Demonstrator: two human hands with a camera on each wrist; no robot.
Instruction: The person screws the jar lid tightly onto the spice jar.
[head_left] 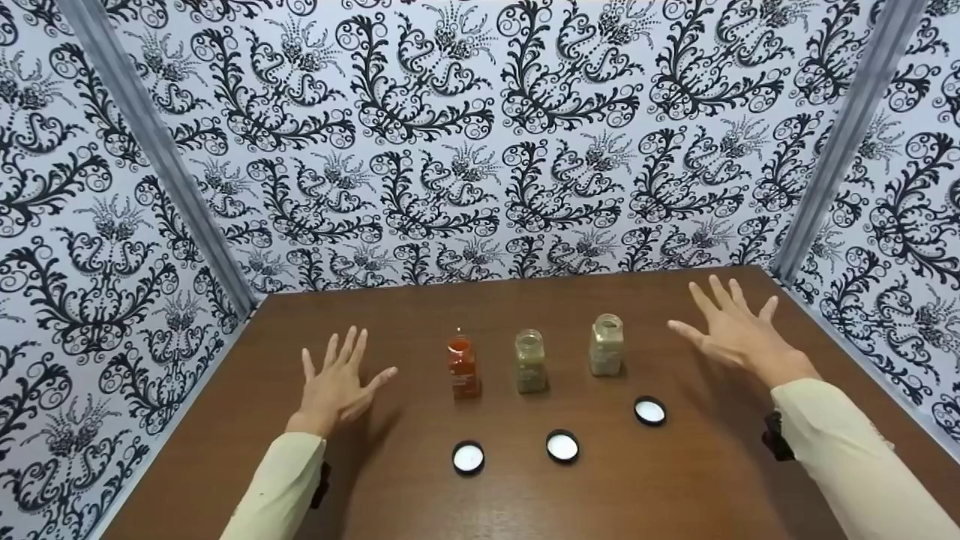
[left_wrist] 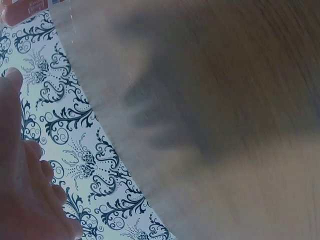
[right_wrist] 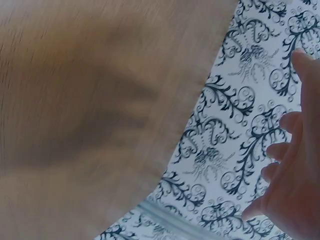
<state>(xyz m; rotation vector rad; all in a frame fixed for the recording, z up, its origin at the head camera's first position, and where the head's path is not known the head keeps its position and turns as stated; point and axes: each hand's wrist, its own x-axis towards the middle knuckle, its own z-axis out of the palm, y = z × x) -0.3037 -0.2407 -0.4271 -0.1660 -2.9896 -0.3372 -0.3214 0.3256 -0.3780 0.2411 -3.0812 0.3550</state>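
Observation:
Three uncapped glass jars stand upright on the brown table: one with orange-red contents [head_left: 463, 369], a middle one with greenish contents [head_left: 530, 364], and a right one with pale greenish contents [head_left: 606, 349]. Before them lie three black lids with white liners, a left lid [head_left: 469, 457], a middle lid [head_left: 562, 446] and a right lid [head_left: 650, 411]. Left of the orange-red jar, my left hand [head_left: 335, 386] hovers with fingers spread, holding nothing. My right hand [head_left: 739, 334] is likewise spread above the table, right of the pale jar and touching nothing.
The brown wooden table [head_left: 405, 502] ends at a patterned white-and-black wall [head_left: 465, 150] behind. Similar panels flank it on both sides, with grey posts at the corners, a left post [head_left: 165, 157] and a right post [head_left: 844, 142]. Both hands cast shadows on the tabletop.

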